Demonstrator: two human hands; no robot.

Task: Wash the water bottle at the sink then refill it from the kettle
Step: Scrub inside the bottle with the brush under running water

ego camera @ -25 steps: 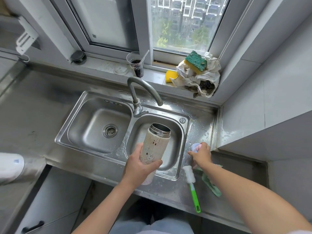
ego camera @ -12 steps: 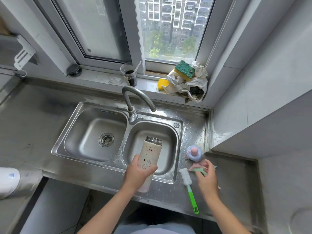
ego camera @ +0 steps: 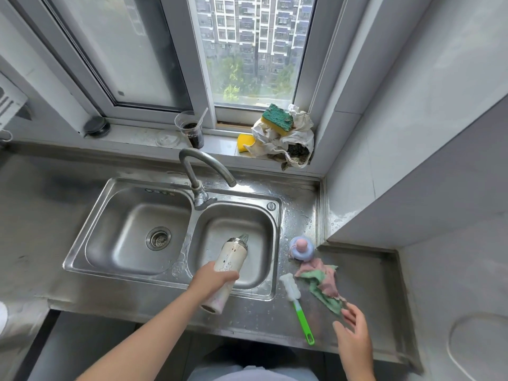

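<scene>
Steel counter [ego camera: 41,215]; daylit window [ego camera: 247,50]; grey tiled wall [ego camera: 412,105].

Bare arms and a strip of pale clothing, seen from the wearer's own head

Both forearms are bare along their whole visible length, nearer the viewer than the sink [ego camera: 123,273], and the left hand [ego camera: 213,276] and right hand [ego camera: 354,342] are bare as well. Below the sink's right basin, at the bottom edge, lies a pale blue-grey garment [ego camera: 247,374] of soft, lightly creased fabric. Whether the dark band just above it is clothing or shadow cannot be told.
</scene>
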